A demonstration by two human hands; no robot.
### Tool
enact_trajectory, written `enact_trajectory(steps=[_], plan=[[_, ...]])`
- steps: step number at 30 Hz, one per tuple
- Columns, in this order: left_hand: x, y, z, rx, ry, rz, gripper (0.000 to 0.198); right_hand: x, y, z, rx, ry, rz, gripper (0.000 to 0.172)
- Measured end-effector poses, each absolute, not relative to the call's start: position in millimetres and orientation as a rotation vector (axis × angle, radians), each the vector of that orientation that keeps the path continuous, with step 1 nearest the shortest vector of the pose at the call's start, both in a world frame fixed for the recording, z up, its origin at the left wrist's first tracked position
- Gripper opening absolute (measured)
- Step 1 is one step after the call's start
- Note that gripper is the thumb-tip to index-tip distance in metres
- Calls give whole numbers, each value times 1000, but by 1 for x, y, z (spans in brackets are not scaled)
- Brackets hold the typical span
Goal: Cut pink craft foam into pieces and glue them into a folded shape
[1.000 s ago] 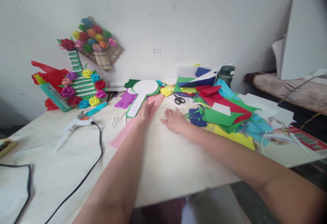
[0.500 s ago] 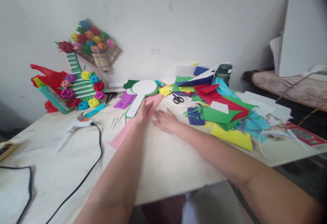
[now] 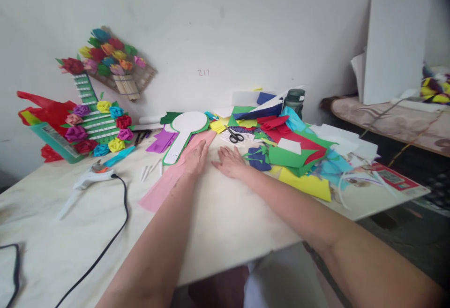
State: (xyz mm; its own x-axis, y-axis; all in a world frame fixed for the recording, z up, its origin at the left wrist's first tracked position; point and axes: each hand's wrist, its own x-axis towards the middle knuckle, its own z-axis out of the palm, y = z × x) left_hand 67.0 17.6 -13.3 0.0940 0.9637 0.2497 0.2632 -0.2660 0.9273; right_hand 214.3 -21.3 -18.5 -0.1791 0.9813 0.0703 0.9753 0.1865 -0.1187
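My left hand (image 3: pixel 195 159) rests on the right edge of a long pink paper strip (image 3: pixel 158 191), its fingers stretched forward. Flat on the bare tabletop (image 3: pixel 242 219), just to the right, lies my right hand (image 3: pixel 229 161) with fingers spread and nothing in it. Partly on the pink strip is a white paddle-shaped cutout (image 3: pixel 188 125) with a green border, beyond my left hand. Black-handled scissors (image 3: pixel 235 135) lie past my right hand. Dark blue and green paper scraps (image 3: pixel 259 158) are right of that hand.
A glue gun (image 3: pixel 92 176) with a black cord lies left, near several white sticks (image 3: pixel 151 171). A flower-covered guitar shape (image 3: pixel 101 125) and a teal bottle (image 3: pixel 56 141) stand behind it. Coloured paper (image 3: pixel 295 155) piles up at right, before a dark green flask (image 3: pixel 294 101).
The view has turned slightly right, so the scene sits further left. My right hand has moved a little away from my left, widening the gap between them.
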Motion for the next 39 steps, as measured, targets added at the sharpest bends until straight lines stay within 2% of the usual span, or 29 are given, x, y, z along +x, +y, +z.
enact_trajectory(steps=[12, 22, 31, 35, 39], plan=[[70, 18, -20, 2069, 1219, 1133, 43, 258, -43, -15, -2087, -2232, 45, 69], [72, 16, -18, 1849, 1184, 1201, 35, 316, -41, -21, -2181, -2177, -5, 68], [72, 10, -15, 1965, 1261, 1189, 43, 362, -29, -22, -2244, -2180, -65, 62], [72, 12, -17, 1902, 1278, 1214, 44, 362, -29, -18, -2174, -2260, -194, 58], [72, 13, -16, 1963, 1289, 1170, 38, 357, -32, -13, -2159, -2274, -472, 55]])
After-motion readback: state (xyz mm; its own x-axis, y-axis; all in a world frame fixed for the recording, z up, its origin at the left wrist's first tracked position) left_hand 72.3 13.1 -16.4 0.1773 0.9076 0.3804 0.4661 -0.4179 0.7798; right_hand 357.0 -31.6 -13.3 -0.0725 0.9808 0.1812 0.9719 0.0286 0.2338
